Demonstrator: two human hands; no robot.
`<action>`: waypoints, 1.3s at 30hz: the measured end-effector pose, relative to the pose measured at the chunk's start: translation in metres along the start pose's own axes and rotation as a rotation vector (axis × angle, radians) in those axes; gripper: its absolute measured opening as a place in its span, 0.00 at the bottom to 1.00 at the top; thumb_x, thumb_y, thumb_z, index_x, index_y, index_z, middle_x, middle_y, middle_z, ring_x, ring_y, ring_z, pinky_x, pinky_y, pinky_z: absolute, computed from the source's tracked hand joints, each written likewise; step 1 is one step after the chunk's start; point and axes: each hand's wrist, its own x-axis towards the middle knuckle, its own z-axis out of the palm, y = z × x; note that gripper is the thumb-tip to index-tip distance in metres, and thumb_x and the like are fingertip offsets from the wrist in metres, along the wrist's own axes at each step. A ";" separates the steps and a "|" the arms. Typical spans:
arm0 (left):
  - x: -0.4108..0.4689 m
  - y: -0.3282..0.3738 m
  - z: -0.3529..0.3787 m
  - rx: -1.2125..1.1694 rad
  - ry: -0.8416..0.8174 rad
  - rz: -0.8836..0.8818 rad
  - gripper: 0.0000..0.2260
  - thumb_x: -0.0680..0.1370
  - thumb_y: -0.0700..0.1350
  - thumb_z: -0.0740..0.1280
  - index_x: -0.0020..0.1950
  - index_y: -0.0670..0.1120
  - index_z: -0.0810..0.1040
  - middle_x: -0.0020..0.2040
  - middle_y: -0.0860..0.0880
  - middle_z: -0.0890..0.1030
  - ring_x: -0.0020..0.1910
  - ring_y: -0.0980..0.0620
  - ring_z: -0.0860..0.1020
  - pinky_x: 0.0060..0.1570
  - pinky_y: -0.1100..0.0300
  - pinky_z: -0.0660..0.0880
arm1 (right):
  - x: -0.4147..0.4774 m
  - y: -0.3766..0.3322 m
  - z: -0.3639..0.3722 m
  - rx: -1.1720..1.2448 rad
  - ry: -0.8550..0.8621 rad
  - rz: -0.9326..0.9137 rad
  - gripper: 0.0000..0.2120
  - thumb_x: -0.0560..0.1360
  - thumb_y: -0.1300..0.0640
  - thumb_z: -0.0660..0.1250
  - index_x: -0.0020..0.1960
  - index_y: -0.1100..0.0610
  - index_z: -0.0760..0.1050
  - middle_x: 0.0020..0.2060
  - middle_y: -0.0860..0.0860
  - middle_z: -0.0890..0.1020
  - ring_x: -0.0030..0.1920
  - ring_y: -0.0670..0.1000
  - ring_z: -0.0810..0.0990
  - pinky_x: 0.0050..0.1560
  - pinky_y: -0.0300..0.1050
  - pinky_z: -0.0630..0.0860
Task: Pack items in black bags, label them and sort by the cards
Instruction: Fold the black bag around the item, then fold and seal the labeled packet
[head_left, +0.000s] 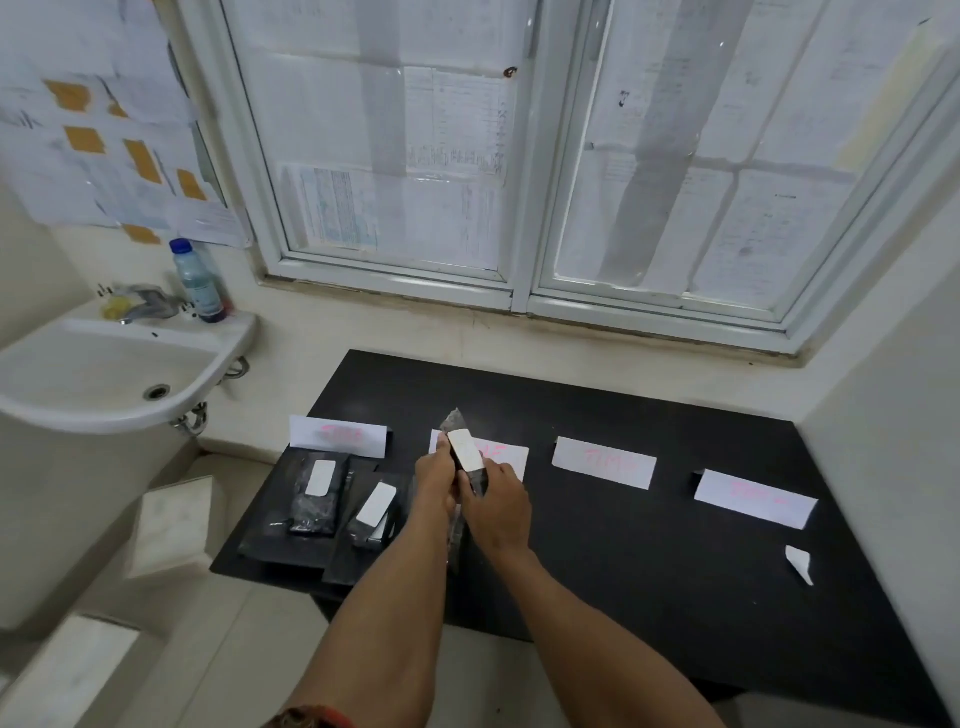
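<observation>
Both hands hold one black bag (470, 480) with a white label (464, 450) on it, raised above the black table (649, 561) in front of the second card (511, 457). My left hand (435, 480) grips its left edge and my right hand (497, 501) its right side. Two other packed black bags with white labels, one (318, 496) and another (375, 512), lie on a stack of flat black bags (283, 543) at the table's left, below the first card (338, 436). A third card (603, 462) and a fourth card (754, 499) stand further right.
A loose white label backing (800, 564) lies near the table's right edge. A white sink (104, 374) with a tap and a bottle (200, 283) is at the left. A papered window runs behind the table. A white wall closes the right side.
</observation>
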 end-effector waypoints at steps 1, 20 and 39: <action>0.003 0.000 -0.007 -0.011 -0.011 -0.017 0.22 0.80 0.55 0.62 0.59 0.36 0.77 0.54 0.38 0.81 0.53 0.40 0.81 0.56 0.48 0.78 | 0.001 -0.003 0.006 0.005 -0.017 0.009 0.16 0.76 0.45 0.64 0.58 0.53 0.77 0.46 0.49 0.79 0.44 0.48 0.78 0.40 0.36 0.69; 0.082 0.007 -0.147 0.809 0.480 0.040 0.16 0.81 0.40 0.58 0.63 0.33 0.76 0.64 0.36 0.77 0.64 0.38 0.74 0.61 0.51 0.70 | 0.002 0.026 0.119 0.055 -0.388 0.802 0.25 0.74 0.51 0.68 0.64 0.66 0.71 0.61 0.62 0.77 0.60 0.62 0.77 0.59 0.52 0.76; 0.076 0.011 -0.114 1.008 0.490 0.146 0.17 0.78 0.48 0.63 0.66 0.43 0.73 0.67 0.38 0.70 0.66 0.38 0.69 0.65 0.48 0.69 | 0.002 0.035 0.113 0.169 -0.279 0.950 0.32 0.65 0.52 0.78 0.59 0.58 0.62 0.57 0.61 0.78 0.57 0.63 0.77 0.55 0.56 0.78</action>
